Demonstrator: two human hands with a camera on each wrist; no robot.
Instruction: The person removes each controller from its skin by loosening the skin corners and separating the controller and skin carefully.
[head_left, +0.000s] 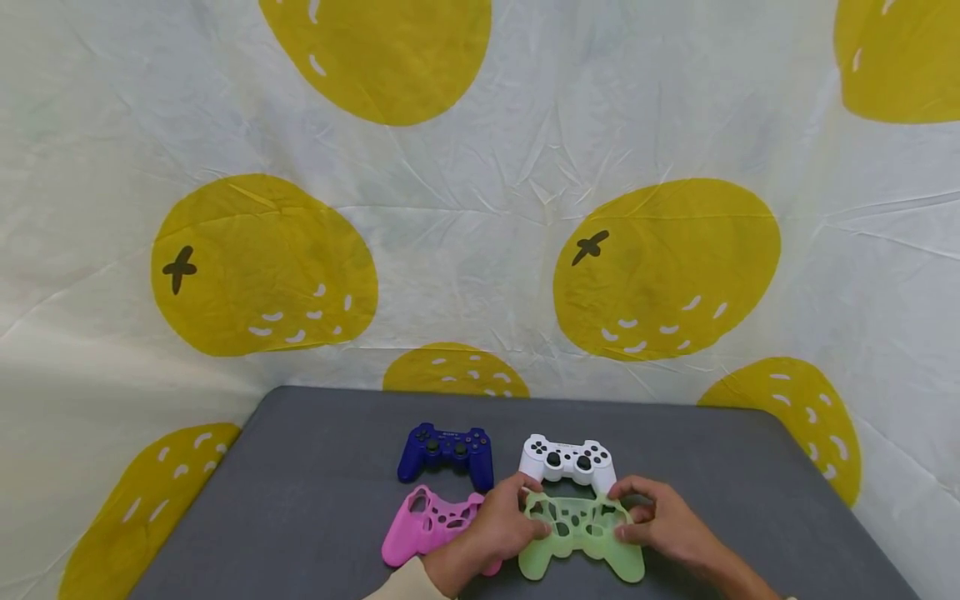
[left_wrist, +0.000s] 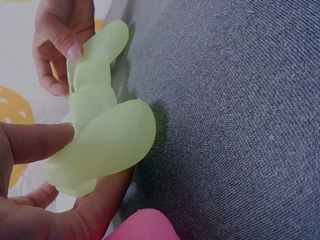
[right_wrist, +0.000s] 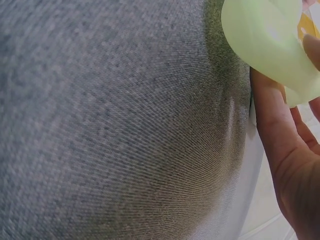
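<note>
A pale green silicone controller cover (head_left: 576, 546) lies between my two hands, its cut-out openings facing up. My left hand (head_left: 504, 521) pinches its left end with thumb and fingers. At the other end, my right hand (head_left: 660, 521) grips the cover the same way. In the left wrist view the green cover (left_wrist: 107, 140) shows its rounded grips close to the grey cloth. Just beyond it sits a white game controller (head_left: 567, 458), partly behind the cover and fingertips. A pink controller cover (head_left: 408, 533) lies left of the cover, partly hidden by my left hand.
A dark blue game controller (head_left: 447, 452) rests behind the pink cover. Everything lies on a table with grey cloth (head_left: 300, 500). A white curtain with yellow fruit prints (head_left: 465, 275) hangs along the table's back and sides.
</note>
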